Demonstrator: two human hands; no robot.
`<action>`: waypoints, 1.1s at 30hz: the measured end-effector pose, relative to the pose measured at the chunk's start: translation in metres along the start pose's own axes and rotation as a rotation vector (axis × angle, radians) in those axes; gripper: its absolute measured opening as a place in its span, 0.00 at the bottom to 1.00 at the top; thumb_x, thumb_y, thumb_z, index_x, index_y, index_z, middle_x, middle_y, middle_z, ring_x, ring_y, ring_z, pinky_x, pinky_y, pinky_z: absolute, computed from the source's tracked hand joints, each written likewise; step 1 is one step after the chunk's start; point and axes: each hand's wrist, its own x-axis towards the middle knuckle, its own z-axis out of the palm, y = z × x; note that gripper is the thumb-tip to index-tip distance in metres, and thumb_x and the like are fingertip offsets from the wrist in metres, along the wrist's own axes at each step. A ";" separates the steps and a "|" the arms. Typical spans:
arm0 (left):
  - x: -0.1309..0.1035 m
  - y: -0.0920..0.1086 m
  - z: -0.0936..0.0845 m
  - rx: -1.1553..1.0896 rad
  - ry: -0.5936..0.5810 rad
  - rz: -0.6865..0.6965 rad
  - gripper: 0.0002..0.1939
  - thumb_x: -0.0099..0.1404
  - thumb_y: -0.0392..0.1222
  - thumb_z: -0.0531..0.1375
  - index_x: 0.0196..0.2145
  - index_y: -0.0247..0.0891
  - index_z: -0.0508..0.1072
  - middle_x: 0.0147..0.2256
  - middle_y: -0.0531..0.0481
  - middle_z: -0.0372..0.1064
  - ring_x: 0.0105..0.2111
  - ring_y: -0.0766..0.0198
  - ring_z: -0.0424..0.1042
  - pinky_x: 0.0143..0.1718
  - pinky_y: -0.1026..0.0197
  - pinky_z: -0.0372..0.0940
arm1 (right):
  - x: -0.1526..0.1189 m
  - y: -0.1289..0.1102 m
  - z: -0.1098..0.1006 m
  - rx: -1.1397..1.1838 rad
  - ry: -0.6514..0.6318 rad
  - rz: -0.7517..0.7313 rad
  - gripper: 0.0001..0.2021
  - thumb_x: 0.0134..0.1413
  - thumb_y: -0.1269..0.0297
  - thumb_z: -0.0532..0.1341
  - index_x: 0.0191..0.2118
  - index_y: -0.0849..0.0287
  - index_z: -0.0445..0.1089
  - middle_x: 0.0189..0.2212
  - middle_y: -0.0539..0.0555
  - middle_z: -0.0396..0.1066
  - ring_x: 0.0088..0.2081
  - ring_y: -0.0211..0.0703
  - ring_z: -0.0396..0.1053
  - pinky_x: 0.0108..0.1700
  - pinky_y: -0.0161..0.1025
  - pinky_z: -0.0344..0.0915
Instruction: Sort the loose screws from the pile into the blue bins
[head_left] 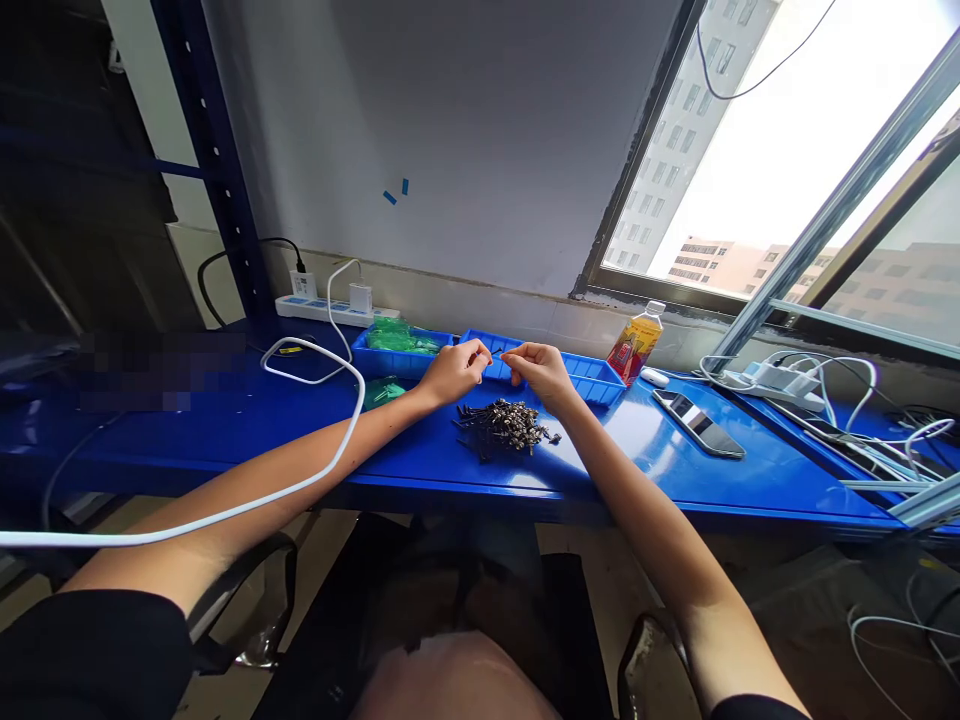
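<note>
My left hand (454,371) and my right hand (544,374) are raised close together, fingertips almost meeting. Both are closed in a pinch around a small dark screw-like piece (496,352), which bridges the narrow gap between them. Just below, a heap of similar small dark pieces with shiny metallic ends (510,426) lies loose on the blue tabletop (420,458). Behind my hands stands a long blue plastic bin (589,380); its contents are largely hidden. Left of it, a second blue bin (367,358) holds green plastic bags (391,335).
More green plastic (384,392) lies before the left bin. A white cable (330,462) loops across my left forearm. At right are a drink bottle (636,345), a phone (697,423) and a white mouse-like object (655,377). A power strip (322,310) sits along the wall.
</note>
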 end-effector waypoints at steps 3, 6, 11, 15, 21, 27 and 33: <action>0.000 0.002 0.001 -0.058 -0.006 -0.041 0.11 0.61 0.39 0.49 0.29 0.36 0.70 0.19 0.54 0.66 0.22 0.65 0.65 0.28 0.64 0.61 | 0.000 0.003 0.002 0.054 -0.015 0.026 0.08 0.37 0.59 0.60 0.21 0.59 0.67 0.12 0.44 0.61 0.18 0.31 0.57 0.23 0.32 0.54; -0.001 0.003 0.002 -0.087 -0.018 -0.061 0.10 0.60 0.39 0.50 0.29 0.35 0.69 0.19 0.54 0.65 0.22 0.65 0.66 0.29 0.63 0.62 | 0.001 0.005 0.004 0.117 -0.031 0.049 0.08 0.36 0.59 0.60 0.20 0.59 0.67 0.12 0.44 0.61 0.17 0.30 0.55 0.24 0.32 0.53; 0.000 0.002 0.002 -0.119 -0.017 -0.059 0.11 0.61 0.40 0.50 0.28 0.35 0.69 0.19 0.54 0.65 0.23 0.66 0.66 0.30 0.63 0.62 | 0.003 0.009 0.006 0.229 -0.035 0.108 0.08 0.34 0.59 0.61 0.21 0.59 0.68 0.12 0.43 0.59 0.18 0.31 0.56 0.24 0.33 0.54; 0.001 0.001 0.001 -0.134 -0.026 -0.066 0.10 0.60 0.41 0.50 0.27 0.36 0.69 0.18 0.54 0.65 0.22 0.65 0.66 0.29 0.63 0.62 | 0.004 0.010 0.005 0.326 -0.036 0.110 0.08 0.33 0.59 0.61 0.21 0.58 0.68 0.11 0.42 0.56 0.18 0.31 0.56 0.25 0.34 0.56; 0.002 0.000 0.003 -0.136 -0.059 -0.065 0.11 0.59 0.38 0.50 0.23 0.36 0.67 0.18 0.53 0.65 0.22 0.65 0.66 0.28 0.63 0.61 | 0.006 0.009 0.002 0.359 -0.022 0.105 0.09 0.34 0.58 0.63 0.22 0.58 0.68 0.11 0.42 0.54 0.18 0.32 0.56 0.25 0.33 0.56; 0.002 0.001 0.002 -0.111 -0.094 -0.041 0.11 0.59 0.37 0.49 0.21 0.37 0.65 0.18 0.53 0.65 0.22 0.65 0.65 0.28 0.63 0.60 | 0.004 0.011 0.003 0.165 -0.020 -0.024 0.11 0.37 0.56 0.63 0.25 0.58 0.67 0.16 0.44 0.62 0.21 0.32 0.60 0.27 0.33 0.58; 0.004 0.000 -0.002 -0.187 -0.117 -0.045 0.11 0.59 0.35 0.49 0.20 0.36 0.65 0.18 0.54 0.62 0.21 0.67 0.63 0.27 0.64 0.59 | 0.001 0.012 0.010 -0.226 0.059 -0.229 0.04 0.46 0.67 0.60 0.30 0.58 0.72 0.26 0.49 0.72 0.30 0.36 0.67 0.31 0.33 0.60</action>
